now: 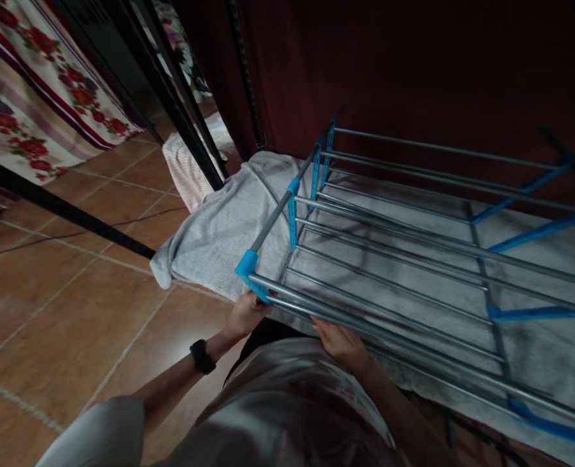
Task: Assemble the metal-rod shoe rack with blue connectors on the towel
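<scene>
A metal rack of grey tubes, with blue plastic corners and brackets, lies on a grey cloth spread over a low surface. My left hand, below a black wristband, is closed at the rack's near left end, just under the blue corner piece. Part of its fingers is hidden behind that corner. Farther right, my right hand has its fingertips on the front tubes, and its grip is partly hidden under the rods.
Black metal posts rise at the left, and a black bar slants down to the cloth. A dark red curtain hangs behind the rack. Floral fabric hangs at the far left. A cable crosses the tiled floor.
</scene>
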Available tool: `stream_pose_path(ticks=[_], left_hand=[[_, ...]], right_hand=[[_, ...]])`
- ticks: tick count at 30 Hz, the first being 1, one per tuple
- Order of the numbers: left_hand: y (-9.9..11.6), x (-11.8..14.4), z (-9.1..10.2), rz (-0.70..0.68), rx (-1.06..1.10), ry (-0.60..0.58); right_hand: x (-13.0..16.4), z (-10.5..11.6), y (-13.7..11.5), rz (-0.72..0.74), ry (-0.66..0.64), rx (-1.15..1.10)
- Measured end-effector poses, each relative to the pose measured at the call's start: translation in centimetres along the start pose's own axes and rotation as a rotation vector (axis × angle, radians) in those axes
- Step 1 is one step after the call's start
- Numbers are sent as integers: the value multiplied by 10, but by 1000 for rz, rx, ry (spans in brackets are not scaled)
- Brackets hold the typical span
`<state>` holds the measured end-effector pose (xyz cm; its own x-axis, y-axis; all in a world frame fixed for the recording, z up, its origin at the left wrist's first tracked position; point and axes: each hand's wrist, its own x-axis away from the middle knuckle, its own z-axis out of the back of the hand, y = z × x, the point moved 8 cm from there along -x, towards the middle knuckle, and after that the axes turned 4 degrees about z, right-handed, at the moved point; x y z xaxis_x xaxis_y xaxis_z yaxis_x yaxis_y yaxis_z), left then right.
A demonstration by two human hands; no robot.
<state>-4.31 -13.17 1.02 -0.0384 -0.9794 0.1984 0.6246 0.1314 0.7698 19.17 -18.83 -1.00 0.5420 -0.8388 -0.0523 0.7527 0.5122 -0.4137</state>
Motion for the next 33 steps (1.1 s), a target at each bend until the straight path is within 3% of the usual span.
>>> stream_pose_path(ticks=[5,9,12,15,18,22,25,29,33], left_hand=[[-5,-4,2,39,-30,1],[-17,-11,-7,59,140,-106],[-24,-11,-8,67,225,-103],[-23,-8,-5,58,286,-185],[-18,-12,12,74,319,-259],[-12,-43,37,71,415,-151],[-11,-70,21,97,553,-183],[-7,-92,0,81,596,-187],[-7,-94,9,59,481,-148]], right_hand=[[3,-2,1,-70,-38,-30],[-3,3,0,-134,-94,-55],[-8,8,1,-172,-131,-105],[-12,16,1,-173,-83,-142],[-19,24,-1,-123,29,-85],[-30,33,3,-126,109,37],[-38,43,15,-184,147,112],[-46,49,42,-296,96,177],[-39,56,56,-359,89,183]])
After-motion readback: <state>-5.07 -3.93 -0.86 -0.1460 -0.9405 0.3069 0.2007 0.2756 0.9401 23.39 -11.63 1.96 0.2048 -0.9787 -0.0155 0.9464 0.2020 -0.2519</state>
